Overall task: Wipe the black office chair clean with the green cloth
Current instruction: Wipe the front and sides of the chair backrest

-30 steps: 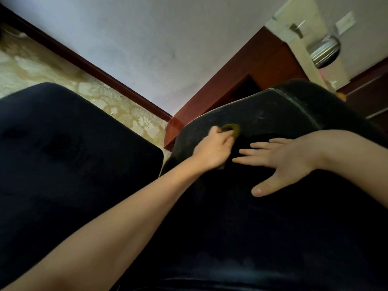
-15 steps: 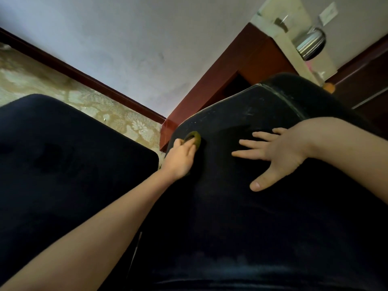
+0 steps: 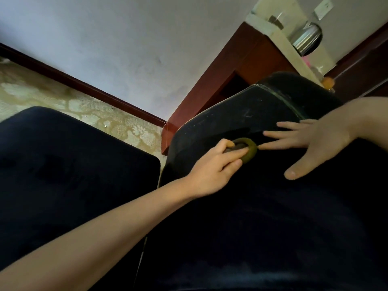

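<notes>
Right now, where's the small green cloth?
Head view, centre: the bunched green cloth is gripped by the left hand against the padded black office chair, with the flat right hand just to its right.

Both arms are showing bare — the left forearm (image 3: 100,238) is filling the lower left of the frame, the right forearm (image 3: 369,120) is showing at the right edge. The left hand (image 3: 212,169) and the right hand (image 3: 317,143) are showing short, trimmed nails — the right thumbnail (image 3: 292,174), centre right, is catching the light.
</notes>
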### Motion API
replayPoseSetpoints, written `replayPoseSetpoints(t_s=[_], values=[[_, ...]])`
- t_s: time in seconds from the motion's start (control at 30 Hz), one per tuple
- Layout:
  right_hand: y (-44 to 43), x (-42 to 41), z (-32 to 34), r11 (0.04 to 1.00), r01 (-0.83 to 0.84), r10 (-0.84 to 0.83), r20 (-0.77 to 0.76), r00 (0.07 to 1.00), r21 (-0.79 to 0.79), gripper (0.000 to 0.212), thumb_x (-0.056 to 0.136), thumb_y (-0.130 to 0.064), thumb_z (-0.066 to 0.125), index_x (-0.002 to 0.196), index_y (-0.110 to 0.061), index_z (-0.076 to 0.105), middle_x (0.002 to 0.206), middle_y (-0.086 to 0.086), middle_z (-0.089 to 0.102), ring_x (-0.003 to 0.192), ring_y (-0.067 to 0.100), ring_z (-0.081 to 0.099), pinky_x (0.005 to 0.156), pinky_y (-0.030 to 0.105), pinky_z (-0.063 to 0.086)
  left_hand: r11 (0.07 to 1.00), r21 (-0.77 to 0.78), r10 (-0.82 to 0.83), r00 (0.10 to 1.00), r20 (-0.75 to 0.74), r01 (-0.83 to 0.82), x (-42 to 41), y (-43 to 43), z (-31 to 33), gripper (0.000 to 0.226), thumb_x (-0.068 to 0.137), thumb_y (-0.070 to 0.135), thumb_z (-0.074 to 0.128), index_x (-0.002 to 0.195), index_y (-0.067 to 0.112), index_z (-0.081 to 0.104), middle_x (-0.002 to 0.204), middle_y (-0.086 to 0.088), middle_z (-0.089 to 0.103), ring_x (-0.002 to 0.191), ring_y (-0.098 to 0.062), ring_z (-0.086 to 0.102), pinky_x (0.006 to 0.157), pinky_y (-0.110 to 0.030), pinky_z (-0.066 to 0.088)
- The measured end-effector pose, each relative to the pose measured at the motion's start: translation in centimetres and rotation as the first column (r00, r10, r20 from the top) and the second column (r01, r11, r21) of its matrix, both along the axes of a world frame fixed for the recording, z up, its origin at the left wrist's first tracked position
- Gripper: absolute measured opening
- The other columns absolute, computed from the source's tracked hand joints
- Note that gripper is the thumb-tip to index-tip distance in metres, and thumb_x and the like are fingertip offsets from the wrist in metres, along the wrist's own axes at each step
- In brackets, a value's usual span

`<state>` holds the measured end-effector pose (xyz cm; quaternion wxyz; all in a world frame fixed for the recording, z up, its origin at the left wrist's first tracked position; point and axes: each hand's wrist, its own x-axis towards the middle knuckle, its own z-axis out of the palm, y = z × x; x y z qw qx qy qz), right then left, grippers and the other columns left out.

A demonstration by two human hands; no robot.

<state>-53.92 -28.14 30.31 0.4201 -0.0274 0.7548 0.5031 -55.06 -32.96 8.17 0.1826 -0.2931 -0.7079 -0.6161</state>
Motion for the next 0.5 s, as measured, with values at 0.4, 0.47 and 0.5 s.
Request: replayPoseSetpoints(t_s=[0.4, 0.47, 0.5], values=[[4.3, 3.5, 0.5, 0.939, -0.172, 0.134, -0.145, 0.980, -0.297, 0.058, 0.059, -0.079, -0.014, 0.116, -0.068, -0.017, 0.139, -0.028, -0.030, 0.123, -0.004, -0.035, 0.101, 0.022, -0.022, 0.982, -0.089, 0.159, 0.983, -0.093, -0.167, -4.7, 2.2, 4.0, 0.040, 0.097, 0.021, 0.044, 0.137, 0.022, 0.045, 0.119, -0.007, 0.044, 0.103, -0.022, 0.046, 0.086, -0.034, 0.042], [4.7, 3.3, 0.4, 0.923, -0.212, 0.174, -0.144, 0.974, -0.322, 0.062, 0.052, -0.084, -0.019, 0.112, -0.073, -0.014, 0.144, -0.029, -0.025, 0.125, -0.005, -0.034, 0.104, 0.022, -0.021, 0.984, -0.064, 0.164, 0.984, -0.070, -0.169, -6.7, 2.5, 3.9, 0.040, 0.097, 0.019, 0.044, 0.137, 0.022, 0.045, 0.120, -0.009, 0.044, 0.106, -0.023, 0.045, 0.088, -0.030, 0.039], [4.6, 3.2, 0.3, 0.922, -0.205, 0.162, -0.154, 0.975, -0.327, 0.062, 0.055, -0.081, -0.013, 0.116, -0.070, -0.012, 0.146, -0.029, -0.023, 0.125, -0.006, -0.032, 0.107, 0.025, -0.019, 0.982, -0.070, 0.174, 0.983, -0.049, -0.178, -7.7, 2.5, 3.9, 0.040, 0.097, 0.019, 0.043, 0.137, 0.022, 0.044, 0.122, -0.010, 0.043, 0.108, -0.025, 0.045, 0.089, -0.030, 0.038]])
